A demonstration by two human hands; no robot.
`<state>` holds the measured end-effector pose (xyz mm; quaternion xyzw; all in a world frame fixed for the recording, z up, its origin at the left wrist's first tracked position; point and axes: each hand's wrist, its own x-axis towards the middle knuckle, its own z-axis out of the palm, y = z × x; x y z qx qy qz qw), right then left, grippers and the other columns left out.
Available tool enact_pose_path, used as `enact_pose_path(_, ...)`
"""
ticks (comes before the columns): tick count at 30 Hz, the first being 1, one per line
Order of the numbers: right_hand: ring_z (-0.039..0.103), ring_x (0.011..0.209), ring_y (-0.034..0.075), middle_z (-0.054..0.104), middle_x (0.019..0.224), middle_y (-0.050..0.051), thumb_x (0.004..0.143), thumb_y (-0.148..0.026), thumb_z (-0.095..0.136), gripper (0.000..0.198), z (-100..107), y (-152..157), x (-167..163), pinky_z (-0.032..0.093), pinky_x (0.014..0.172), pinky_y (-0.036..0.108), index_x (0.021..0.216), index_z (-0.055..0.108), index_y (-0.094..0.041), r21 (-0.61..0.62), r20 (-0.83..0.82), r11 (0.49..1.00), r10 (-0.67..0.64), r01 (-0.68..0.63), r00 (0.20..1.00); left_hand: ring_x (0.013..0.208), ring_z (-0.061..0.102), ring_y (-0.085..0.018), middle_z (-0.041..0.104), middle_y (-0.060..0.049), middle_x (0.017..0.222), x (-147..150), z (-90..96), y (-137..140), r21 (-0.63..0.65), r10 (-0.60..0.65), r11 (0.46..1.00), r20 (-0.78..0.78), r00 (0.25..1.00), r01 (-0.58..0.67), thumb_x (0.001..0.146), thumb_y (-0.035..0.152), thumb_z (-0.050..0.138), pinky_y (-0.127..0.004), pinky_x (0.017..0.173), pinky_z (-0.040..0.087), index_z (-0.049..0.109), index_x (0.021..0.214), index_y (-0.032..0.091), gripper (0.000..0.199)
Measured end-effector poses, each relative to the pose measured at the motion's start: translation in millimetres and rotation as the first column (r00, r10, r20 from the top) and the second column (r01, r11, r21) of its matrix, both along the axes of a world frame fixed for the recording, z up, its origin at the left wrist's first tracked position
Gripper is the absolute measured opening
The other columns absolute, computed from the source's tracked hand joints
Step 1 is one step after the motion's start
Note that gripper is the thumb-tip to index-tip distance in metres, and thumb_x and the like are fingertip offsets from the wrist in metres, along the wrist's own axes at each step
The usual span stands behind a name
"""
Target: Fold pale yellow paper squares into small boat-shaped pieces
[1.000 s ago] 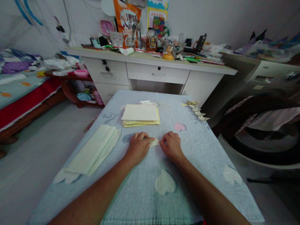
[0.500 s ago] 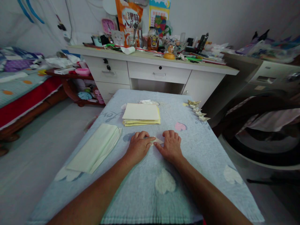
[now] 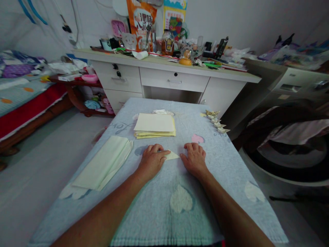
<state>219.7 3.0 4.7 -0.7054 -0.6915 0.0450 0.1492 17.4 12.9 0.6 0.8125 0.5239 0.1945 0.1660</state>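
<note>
A small cream-coloured folded paper (image 3: 171, 155) lies on the cloth, its pointed end towards the right. My left hand (image 3: 152, 158) grips its left part, index finger on top and thumb at the near edge; that end is hidden under the hand. At the tip, my right hand (image 3: 194, 158) rests on the cloth with thumb and fingers apart and nothing between them. Just beyond my hands sits a stack of cream and yellow paper sheets (image 3: 154, 123). To the left lies a larger pale folded paper sheet (image 3: 104, 163).
Several small folded paper boats (image 3: 218, 124) stand in a row at the table's far right. A patterned blue cloth (image 3: 149, 212) covers the table. Behind is a cluttered white desk (image 3: 164, 73); a front-loading washing machine (image 3: 290, 92) stands at right, a bed (image 3: 25, 96) at left.
My right hand has slid right along the paper to its pointed end, uncovering more of it. My left hand has stayed in place.
</note>
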Motion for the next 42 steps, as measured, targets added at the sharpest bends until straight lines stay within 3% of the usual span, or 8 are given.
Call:
enact_pose_path(5, 0.044, 0.104, 0.025, 0.053, 0.112, 0.01, 0.085, -0.025, 0.055, 0.019, 7.3, -1.8, -4.8, 0.031, 0.089, 0.037, 0.103, 0.059, -0.019, 0.119, -0.094, 0.983, 0.155, -0.143, 0.983, 0.101, 0.045, -0.023, 0.057, -0.003, 0.108, 0.0, -0.2, 0.1, 0.011, -0.003, 1.0, -0.007, 1.0, 0.003, 0.085, 0.02, 0.055, -0.038, 0.09, 0.037, 0.066, 0.115, 0.036, 0.036)
enact_pose_path(8, 0.047, 0.096, 0.021, 0.059, 0.101, 0.006, 0.091, -0.021, 0.048, 0.019, 10.2, -4.6, -15.8, 0.032, 0.086, 0.033, 0.102, 0.064, -0.021, 0.099, -0.127, 0.912, 0.408, -0.398, 0.904, 0.1, 0.045, -0.022, 0.057, -0.003, 0.107, 0.0, -0.4, 0.4, 0.029, -0.009, 1.0, -0.01, 1.0, 0.009, 0.087, 0.022, 0.053, -0.036, 0.089, 0.037, 0.066, 0.114, 0.036, 0.033)
enact_pose_path(11, 0.048, 0.093, 0.019, 0.062, 0.098, 0.005, 0.091, -0.015, 0.046, 0.026, 9.7, -6.6, -22.0, 0.032, 0.086, 0.032, 0.104, 0.067, -0.023, 0.036, -0.106, 0.856, 0.516, -0.516, 0.85, 0.099, 0.045, -0.022, 0.057, -0.003, 0.107, 0.4, -1.0, -0.4, 0.033, -0.014, 0.999, -0.026, 1.0, 0.015, 0.088, 0.024, 0.052, -0.035, 0.088, 0.037, 0.065, 0.115, 0.036, 0.033)
enact_pose_path(16, 0.049, 0.097, 0.019, 0.063, 0.101, 0.004, 0.084, -0.008, 0.05, 0.035, 7.9, -7.2, -19.5, 0.032, 0.087, 0.033, 0.107, 0.069, -0.026, 0.031, -0.08, 0.84, 0.542, -0.541, 0.837, 0.107, 0.043, -0.024, 0.055, -0.004, 0.118, -2.2, -2.0, -4.1, 0.063, 0.038, 0.997, -0.106, 0.994, -0.032, 0.086, 0.023, 0.054, -0.04, 0.095, 0.03, 0.04, 0.139, 0.037, 0.057)
enact_pose_path(20, 0.048, 0.095, 0.019, 0.064, 0.102, 0.004, 0.082, -0.006, 0.051, 0.036, 6.0, -7.3, -17.9, 0.033, 0.085, 0.033, 0.106, 0.07, -0.025, 0.036, -0.085, 0.842, 0.54, -0.539, 0.837, 0.116, 0.04, -0.026, 0.05, -0.005, 0.128, -10.3, -0.8, -5.1, 0.052, 0.068, 0.997, -0.168, 0.983, -0.06, 0.085, 0.026, 0.053, -0.046, 0.103, 0.021, 0.036, 0.141, 0.04, 0.06)
enact_pose_path(26, 0.048, 0.092, 0.019, 0.063, 0.1, 0.004, 0.081, -0.005, 0.054, 0.033, 0.6, -6.3, -17.0, 0.034, 0.083, 0.033, 0.105, 0.069, -0.022, 0.084, -0.084, 0.824, 0.566, -0.56, 0.82, 0.122, 0.038, -0.028, 0.047, -0.006, 0.133, -21.0, 0.3, -3.9, 0.006, 0.074, 0.997, -0.164, 0.984, -0.074, 0.084, 0.028, 0.053, -0.049, 0.103, 0.022, 0.039, 0.14, 0.039, 0.059)
enact_pose_path(35, 0.05, 0.088, 0.02, 0.062, 0.095, 0.006, 0.084, -0.018, 0.062, 0.019, -7.3, 1.7, -16.7, 0.039, 0.081, 0.034, 0.103, 0.066, -0.018, 0.155, -0.151, 0.829, 0.558, -0.537, 0.816, 0.112, 0.047, -0.026, 0.059, -0.006, 0.117, -20.1, 2.0, 1.6, 0.051, -0.064, 0.997, 0.044, 0.997, 0.062, 0.077, 0.039, 0.066, -0.042, 0.098, 0.033, 0.059, 0.123, 0.025, 0.048)
enact_pose_path(42, 0.051, 0.095, 0.022, 0.062, 0.103, 0.008, 0.082, -0.017, 0.065, 0.023, -10.6, 3.4, -16.3, 0.041, 0.086, 0.037, 0.104, 0.066, -0.018, 0.197, -0.191, 0.858, 0.508, -0.474, 0.84, 0.096, 0.054, -0.022, 0.064, -0.005, 0.099, -11.5, 2.2, 1.3, 0.113, -0.164, 0.981, 0.06, 0.985, 0.156, 0.081, 0.025, 0.063, -0.036, 0.087, 0.04, 0.067, 0.108, 0.023, 0.028)
